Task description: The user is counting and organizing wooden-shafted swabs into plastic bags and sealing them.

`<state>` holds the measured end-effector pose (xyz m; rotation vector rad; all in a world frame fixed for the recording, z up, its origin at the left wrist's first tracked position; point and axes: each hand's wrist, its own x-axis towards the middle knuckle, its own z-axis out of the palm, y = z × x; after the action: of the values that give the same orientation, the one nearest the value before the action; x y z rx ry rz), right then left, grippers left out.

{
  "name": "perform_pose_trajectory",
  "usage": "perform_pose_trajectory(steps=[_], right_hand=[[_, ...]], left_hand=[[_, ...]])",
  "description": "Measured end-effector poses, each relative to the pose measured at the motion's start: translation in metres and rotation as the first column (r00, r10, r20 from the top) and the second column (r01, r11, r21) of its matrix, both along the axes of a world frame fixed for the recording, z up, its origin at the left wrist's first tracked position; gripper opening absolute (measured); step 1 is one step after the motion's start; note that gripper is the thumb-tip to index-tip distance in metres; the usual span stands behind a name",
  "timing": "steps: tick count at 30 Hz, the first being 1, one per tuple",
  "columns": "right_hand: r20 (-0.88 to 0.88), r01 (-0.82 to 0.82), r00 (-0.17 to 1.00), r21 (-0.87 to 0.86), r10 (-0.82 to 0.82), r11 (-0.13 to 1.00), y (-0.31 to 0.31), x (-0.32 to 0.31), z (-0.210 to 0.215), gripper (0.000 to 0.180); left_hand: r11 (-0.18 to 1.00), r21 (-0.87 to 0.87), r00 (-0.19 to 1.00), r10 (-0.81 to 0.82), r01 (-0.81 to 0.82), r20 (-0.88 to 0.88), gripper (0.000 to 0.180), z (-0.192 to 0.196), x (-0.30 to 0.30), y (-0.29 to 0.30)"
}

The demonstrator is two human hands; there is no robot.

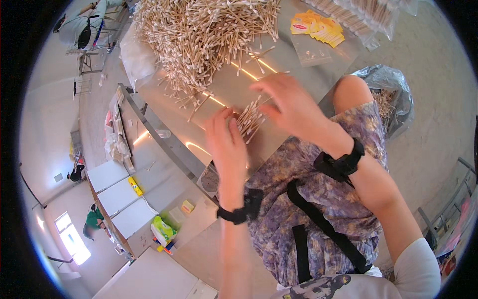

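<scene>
A small bunch of cotton swabs (250,119) lies between my two hands, above the shiny metal tabletop (172,113). My left hand (225,137) has its fingers curled at the left side of the bunch, the thumb against it. On the other side, my right hand (294,107) is open and slightly blurred, with its index finger stretched out and its thumb close to the swab tips. A large loose heap of cotton swabs (204,37) covers the far part of the table. Both wrists wear black straps.
Yellow cards (318,29) lie by a clear plastic bag (313,56) at the far right, near packed bags of swabs (366,15). A grey-lined bin (398,109) with swabs stands right of my knee. Another table (164,167) is at left; people work farther off.
</scene>
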<state>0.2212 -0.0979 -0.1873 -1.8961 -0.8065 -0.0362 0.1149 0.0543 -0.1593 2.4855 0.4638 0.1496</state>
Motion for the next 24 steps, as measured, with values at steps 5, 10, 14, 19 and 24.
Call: perform_pose_trajectory(steps=[5, 10, 14, 19, 24], right_hand=[[-0.189, 0.112, 0.978, 0.120, -0.087, 0.986, -0.015, 0.018, -0.007, 0.033], [-0.251, 0.111, 0.964, 0.079, -0.088, 0.991, -0.014, 0.010, 0.004, 0.033], [-0.211, 0.079, 0.976, 0.113, -0.054, 0.990, -0.011, 0.009, 0.010, 0.032], [-0.184, 0.059, 0.982, 0.104, -0.039, 0.993, -0.014, 0.008, 0.006, 0.032], [-0.203, 0.031, 0.979, 0.126, -0.005, 0.992, -0.004, 0.008, 0.003, 0.032]], left_hand=[[0.933, 0.359, 0.999, 0.036, -0.033, -0.002, 0.079, -0.031, -0.008, -0.074], [0.896, 0.443, 0.998, 0.052, -0.036, -0.023, 0.089, -0.044, 0.022, -0.036], [0.867, 0.498, 0.999, 0.034, -0.009, -0.042, 0.095, -0.045, 0.028, -0.026], [0.913, 0.404, 0.996, -0.017, 0.049, -0.083, 0.096, -0.046, -0.013, -0.071], [0.909, 0.416, 0.999, -0.007, 0.027, -0.049, 0.096, -0.037, -0.003, -0.052]])
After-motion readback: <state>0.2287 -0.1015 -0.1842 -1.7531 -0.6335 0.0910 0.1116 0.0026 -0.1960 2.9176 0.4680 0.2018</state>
